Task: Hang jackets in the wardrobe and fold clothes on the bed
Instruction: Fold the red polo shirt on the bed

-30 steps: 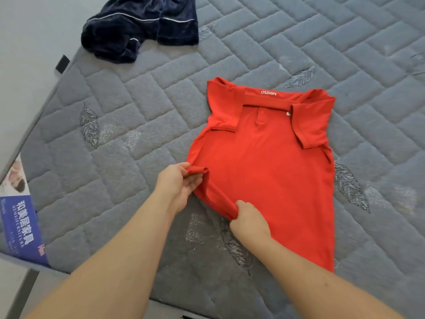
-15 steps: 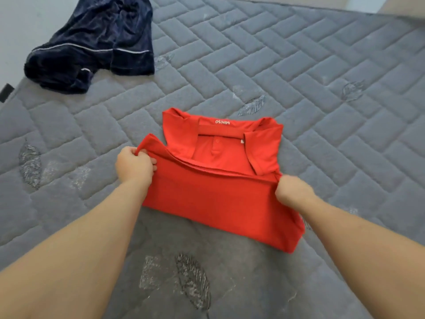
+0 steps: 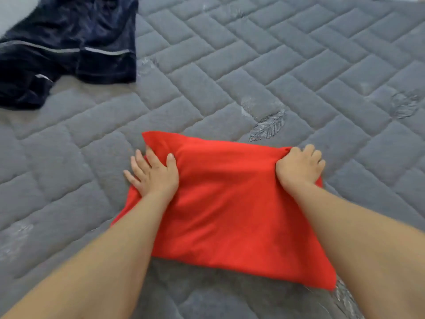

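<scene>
A red polo shirt (image 3: 225,203) lies folded in half on the grey quilted mattress (image 3: 276,65), its collar and sleeves hidden under the top layer. My left hand (image 3: 153,174) lies flat with spread fingers on the shirt's far left corner, partly on the mattress. My right hand (image 3: 299,168) has curled fingers and grips the shirt's far right corner.
A dark navy garment (image 3: 66,47) with a thin white stripe lies crumpled at the back left of the mattress. Embroidered leaf patterns (image 3: 268,126) mark the grey quilting just beyond the shirt.
Both hands carried the shirt's lower hem up and over the collar, folding it in half. My left hand let go and flattened on the cloth; the view moved closer.
</scene>
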